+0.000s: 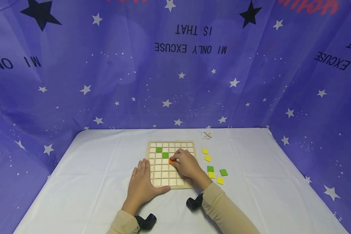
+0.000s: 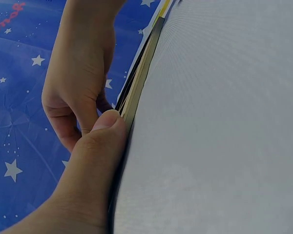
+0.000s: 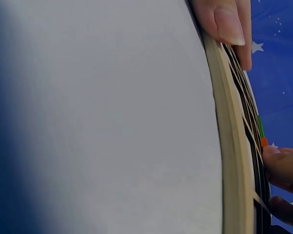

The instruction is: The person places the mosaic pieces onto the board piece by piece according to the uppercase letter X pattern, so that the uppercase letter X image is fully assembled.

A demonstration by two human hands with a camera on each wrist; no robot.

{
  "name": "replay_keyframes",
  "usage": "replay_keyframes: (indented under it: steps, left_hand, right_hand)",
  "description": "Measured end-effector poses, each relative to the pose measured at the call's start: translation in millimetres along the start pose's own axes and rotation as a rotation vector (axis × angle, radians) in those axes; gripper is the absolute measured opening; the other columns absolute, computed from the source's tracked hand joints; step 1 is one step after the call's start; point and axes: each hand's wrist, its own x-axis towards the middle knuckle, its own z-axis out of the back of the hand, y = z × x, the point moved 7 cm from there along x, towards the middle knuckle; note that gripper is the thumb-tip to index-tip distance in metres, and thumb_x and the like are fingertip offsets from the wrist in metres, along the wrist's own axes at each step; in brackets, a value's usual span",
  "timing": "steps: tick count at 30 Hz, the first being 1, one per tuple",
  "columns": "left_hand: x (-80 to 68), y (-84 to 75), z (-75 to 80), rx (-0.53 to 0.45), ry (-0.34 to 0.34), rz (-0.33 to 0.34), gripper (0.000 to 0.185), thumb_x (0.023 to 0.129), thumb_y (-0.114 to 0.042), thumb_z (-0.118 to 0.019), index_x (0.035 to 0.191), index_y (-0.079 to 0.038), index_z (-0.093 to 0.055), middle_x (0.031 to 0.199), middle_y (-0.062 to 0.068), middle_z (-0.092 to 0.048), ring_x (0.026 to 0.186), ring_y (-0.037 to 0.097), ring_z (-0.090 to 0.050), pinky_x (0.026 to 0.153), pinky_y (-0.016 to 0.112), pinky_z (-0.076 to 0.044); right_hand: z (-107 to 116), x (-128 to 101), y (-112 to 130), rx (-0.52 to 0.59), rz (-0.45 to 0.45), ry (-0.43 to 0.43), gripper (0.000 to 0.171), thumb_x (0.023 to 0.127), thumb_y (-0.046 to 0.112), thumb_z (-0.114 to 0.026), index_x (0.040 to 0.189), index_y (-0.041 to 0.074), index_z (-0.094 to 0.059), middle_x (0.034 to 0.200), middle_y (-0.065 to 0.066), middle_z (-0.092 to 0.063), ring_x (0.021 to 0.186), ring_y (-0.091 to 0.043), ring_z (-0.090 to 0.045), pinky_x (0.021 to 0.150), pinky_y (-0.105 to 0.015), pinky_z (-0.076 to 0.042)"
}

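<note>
A square wooden grid board lies on the white table. Two green square tiles, one upper left and one diagonally below it, sit in its cells. My right hand reaches over the board and pinches an orange tile between thumb and fingertips, at a cell down and right of the second green one. In the right wrist view the orange tile shows at the fingertips. With fingers straight, my left hand rests along the board's left side, its thumb against the front edge.
To the board's right lie loose tiles: several yellow, one of them farthest back, and two green, one outermost. Behind them is a small printed card with a coloured grid. A purple star-patterned curtain surrounds the table's far side.
</note>
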Motion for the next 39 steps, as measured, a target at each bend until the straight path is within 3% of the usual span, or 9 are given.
replay_keyframes:
  steps: [7,21,28,39]
  left_hand:
    - [0.2,0.1,-0.4,0.005,-0.001,-0.002,0.150,0.055,-0.098,-0.056,0.157,0.004,-0.013,0.166,0.020,-0.014,0.155,0.035,-0.012,0.125,0.053,-0.016]
    - [0.4,1.1,-2.9,-0.006,0.001,-0.001,0.151,0.054,-0.098,-0.056,0.157,0.003,-0.012,0.166,0.019,-0.013,0.155,0.035,-0.011,0.126,0.053,-0.015]
    - [-0.4,0.4,-1.1,-0.004,-0.015,-0.006,0.151,0.054,-0.098,-0.056,0.157,0.003,-0.013,0.166,0.019,-0.014,0.155,0.035,-0.012,0.125,0.053,-0.016]
    - [-1.3,-0.8,1.0,-0.005,-0.017,-0.008,0.151,0.054,-0.098,-0.056,0.157,0.003,-0.014,0.166,0.019,-0.014,0.155,0.035,-0.013,0.125,0.053,-0.016]
  right_hand:
    - [-2.2,3.5,-5.3,0.027,-0.042,0.013,0.021,0.092,0.027,-0.072,0.110,0.018,-0.077,0.105,0.009,-0.063,0.101,-0.012,-0.059,0.089,-0.033,-0.053]
    - [14.0,-14.4,-10.2,0.038,0.002,0.001,0.027,0.094,0.023,-0.069,0.120,0.017,-0.071,0.114,0.004,-0.066,0.110,-0.018,-0.060,0.093,-0.039,-0.053]
    - [41.6,-36.3,-38.5,0.047,-0.077,-0.026,0.028,0.091,0.023,-0.073,0.118,0.016,-0.072,0.112,0.004,-0.067,0.098,-0.017,-0.059,0.081,-0.035,-0.050]
    - [73.2,-69.8,-96.2,-0.038,-0.213,0.014,0.028,0.089,0.021,-0.074,0.115,0.013,-0.073,0.103,0.002,-0.067,0.092,-0.016,-0.058,0.083,-0.037,-0.049]
